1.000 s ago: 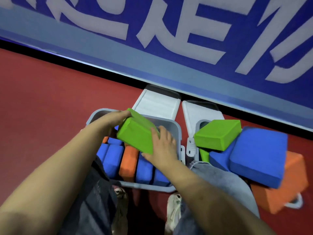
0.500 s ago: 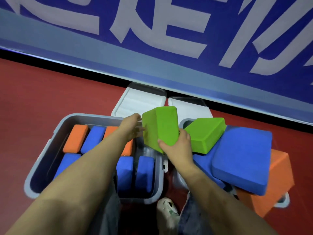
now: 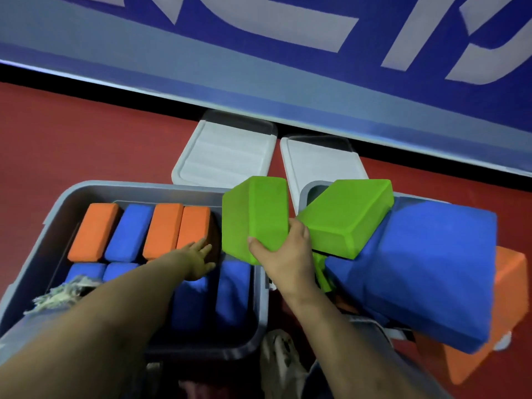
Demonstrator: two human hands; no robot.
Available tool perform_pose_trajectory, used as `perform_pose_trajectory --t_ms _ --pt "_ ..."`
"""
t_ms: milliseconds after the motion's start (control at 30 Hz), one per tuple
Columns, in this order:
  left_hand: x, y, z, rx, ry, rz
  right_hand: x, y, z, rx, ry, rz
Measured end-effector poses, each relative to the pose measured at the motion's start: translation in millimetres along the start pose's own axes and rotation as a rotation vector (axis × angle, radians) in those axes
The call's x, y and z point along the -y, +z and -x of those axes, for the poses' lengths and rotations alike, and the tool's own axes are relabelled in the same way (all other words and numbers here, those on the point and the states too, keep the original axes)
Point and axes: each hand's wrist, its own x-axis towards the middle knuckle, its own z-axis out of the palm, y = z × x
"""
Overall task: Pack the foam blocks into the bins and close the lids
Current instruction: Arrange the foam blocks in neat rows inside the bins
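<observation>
My right hand [image 3: 283, 251] grips a green foam block [image 3: 254, 216] by its lower corner, holding it upright over the right edge of the left grey bin [image 3: 57, 208]. That bin holds rows of orange blocks [image 3: 95, 231] and blue blocks [image 3: 233, 292] standing on edge. My left hand [image 3: 198, 262] reaches into the bin with fingers extended, touching the end of an orange block [image 3: 193, 226]. The right bin [image 3: 312, 188] is piled over its rim with a second green block [image 3: 348, 216], a large blue block [image 3: 426, 269] and an orange block [image 3: 501, 312].
Two white lids [image 3: 227, 154] [image 3: 319, 159] lie flat on the red floor behind the bins, against a blue wall banner [image 3: 259, 67]. My shoe [image 3: 280, 361] and jeans sit between the bins at the bottom. Red floor extends to the left.
The green block has moved right, off the left bin's middle toward its right edge. My left hand let go of it and dropped into the bin onto the orange blocks.
</observation>
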Motion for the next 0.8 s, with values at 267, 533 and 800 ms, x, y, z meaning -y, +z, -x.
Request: perform_pose_trajectory --t_ms 267,533,800 --pt "14.8 8.2 10.5 -0.026 0.003 -0.036 -7.2 18.6 11.7 0.040 0.005 0.038" --pt "-2.9 36.6 25.0 -0.039 0.034 0.221 11.3 38.1 -17.6 0.275 0.019 0.199" --pt "-3.9 48.8 44.6 0.012 0.130 0.046 16.3 89.2 -37.7 0.567 -0.089 0.443"
